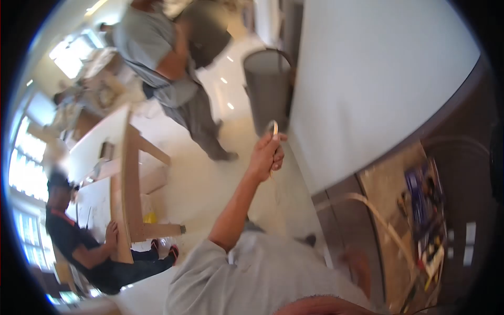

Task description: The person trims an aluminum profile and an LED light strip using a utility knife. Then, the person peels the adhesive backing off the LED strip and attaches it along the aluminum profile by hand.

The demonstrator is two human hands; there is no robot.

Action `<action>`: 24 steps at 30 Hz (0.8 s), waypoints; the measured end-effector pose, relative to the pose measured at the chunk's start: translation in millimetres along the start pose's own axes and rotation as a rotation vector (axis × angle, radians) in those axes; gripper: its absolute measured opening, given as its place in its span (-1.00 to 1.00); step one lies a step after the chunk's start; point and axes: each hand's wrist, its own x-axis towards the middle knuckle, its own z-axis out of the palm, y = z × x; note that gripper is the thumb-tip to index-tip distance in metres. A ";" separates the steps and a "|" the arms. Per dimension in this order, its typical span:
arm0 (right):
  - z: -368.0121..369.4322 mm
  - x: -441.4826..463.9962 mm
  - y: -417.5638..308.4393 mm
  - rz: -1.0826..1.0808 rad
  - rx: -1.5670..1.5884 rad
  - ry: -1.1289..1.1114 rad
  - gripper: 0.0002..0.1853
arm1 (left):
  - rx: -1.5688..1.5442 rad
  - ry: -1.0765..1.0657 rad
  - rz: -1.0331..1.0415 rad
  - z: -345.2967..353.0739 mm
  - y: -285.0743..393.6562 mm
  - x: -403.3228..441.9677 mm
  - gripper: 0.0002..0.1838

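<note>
My left hand (269, 156) is stretched out in front of me, its fingers closed round a small shiny object (273, 127) that I cannot make out. Beyond it stands a tall grey bin (266, 84) on the pale floor. Low on the right, my right hand (356, 263) is smeared by motion beside the dark cabinet front; its fingers cannot be made out. Near it a light, curved strip (386, 223) runs over an open compartment with tools and a blue box (416, 197).
A large white panel (373, 84) fills the upper right. One person (176, 79) in grey stands ahead, holding a dark round object (206, 34). Another person (86, 241) in dark clothes sits at a wooden table (119, 205) on the left.
</note>
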 end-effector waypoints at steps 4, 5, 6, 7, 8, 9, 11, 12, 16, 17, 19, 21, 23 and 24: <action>20.9 73.0 -230.9 -0.174 1.151 0.018 -0.33 | 0.211 -0.259 -0.089 -5.9 -20.1 -38.8 -0.70; 36.6 108.0 -267.0 -0.129 1.261 -0.176 -0.21 | 0.350 -0.301 -0.041 -11.5 -41.7 -51.2 -0.72; 42.0 146.2 -294.4 -0.103 1.281 -0.402 -0.09 | 0.496 -0.341 0.030 -16.1 -59.4 -61.6 -0.73; 33.8 159.2 -356.9 0.047 1.275 -0.451 -0.03 | 0.557 -0.345 0.045 -20.9 -73.9 -71.5 -0.79; 27.5 185.3 -391.4 0.131 1.267 -0.405 -0.03 | 0.540 -0.351 0.041 -29.4 -89.6 -78.1 -0.79; 17.4 220.6 -410.5 0.074 1.214 -0.393 -0.05 | 0.514 -0.355 0.006 -38.3 -107.2 -88.6 -0.81; -19.1 262.6 -449.0 -0.097 1.177 -0.446 -0.17 | 0.494 -0.333 -0.095 -46.2 -112.5 -104.5 -0.83; -60.8 266.2 -477.5 -0.235 1.196 -0.510 -0.27 | 0.507 -0.311 -0.070 -45.9 -114.7 -106.1 -0.83; -287.0 205.1 -542.5 -0.976 1.145 -0.742 -0.62 | 0.566 -0.376 0.153 -45.1 -138.8 -92.4 -0.87; -340.4 133.3 -558.0 -0.963 1.123 -1.022 -0.54 | 0.591 -0.409 0.204 -36.1 -129.9 -83.7 -0.87; -406.8 -12.4 -563.6 -1.143 1.104 -0.328 -0.31 | 0.632 -0.405 0.302 -18.2 -112.1 -63.3 -0.86; -425.2 -94.8 -551.9 -1.440 0.916 -0.109 -0.33 | 0.659 -0.487 0.294 0.7 -107.5 -45.4 -0.87; -417.6 -137.5 -529.8 -1.567 0.804 0.106 -0.35 | 0.729 -0.523 0.359 -3.2 -134.5 -17.5 -0.87; -406.9 -143.2 -514.5 -1.580 0.752 0.214 -0.36 | 0.786 -0.568 0.384 -5.9 -150.2 -5.1 -0.84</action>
